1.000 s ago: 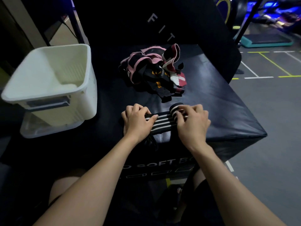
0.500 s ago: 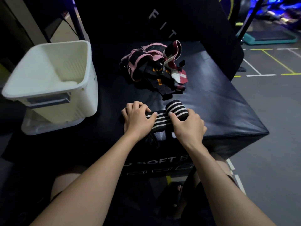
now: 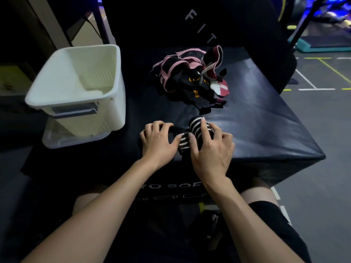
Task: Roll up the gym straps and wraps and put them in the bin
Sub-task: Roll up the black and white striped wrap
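Straps and wraps are the job, and one striped wrap [image 3: 197, 130] sits at the near edge of the black soft box [image 3: 266, 120], about 6 o'clock from the loose pile.

Going left to right: the white bin [image 3: 76, 88] stands at 9 o'clock from the hands, mouth up, resting on a clear lid or tray [image 3: 57, 139]. Its floor looks pale and bare as far as the view reaches, though the near wall hides the front part of it; by that, the sorting seems barely begun.

The left hand [image 3: 157, 141] lies on the flat, unrolled tail of the wrap, fingers curled down on it, likely pinning it so the band stays taut. The right hand [image 3: 210, 147] lies over the rolled part, fingers bent around the coil and a fingertip on its top, which would keep the roll tight as it turns toward the left hand. Only a short stretch of stripes shows between the two hands, so this roll looks nearly finished.

At 12 o'clock from the hands lies the pile of pink, black and maroon straps [image 3: 190, 80], tangled and not yet rolled.
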